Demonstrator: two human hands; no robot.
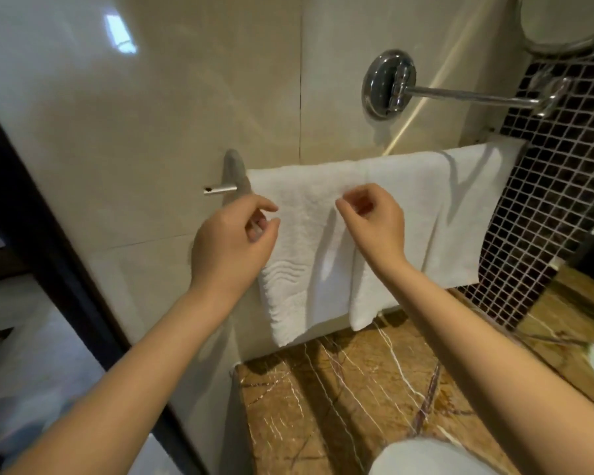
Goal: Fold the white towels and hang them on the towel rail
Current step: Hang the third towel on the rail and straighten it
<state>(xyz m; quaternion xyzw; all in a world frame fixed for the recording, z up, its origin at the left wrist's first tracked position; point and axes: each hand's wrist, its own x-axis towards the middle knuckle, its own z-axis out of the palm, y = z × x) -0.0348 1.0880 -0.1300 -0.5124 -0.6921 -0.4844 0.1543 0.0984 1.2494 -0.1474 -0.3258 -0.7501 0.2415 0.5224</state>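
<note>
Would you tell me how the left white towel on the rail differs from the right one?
The left white towel shows wavy raised ridges near its lower edge; the right white towel looks plain. The left one hangs lower, while the right one spans more of the metal rail. Both are white and draped over it.

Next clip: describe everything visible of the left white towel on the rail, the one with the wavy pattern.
The left towel is white terry-looking cloth, folded into a long panel and draped over the towel rail, whose metal end pokes out at its left. Wavy embossed ridges run near its lower edge, which hangs close above the brown marble counter. Its right side meets the second towel. The left hand and right hand, fingers curled, sit in front; contact is unclear.
</note>
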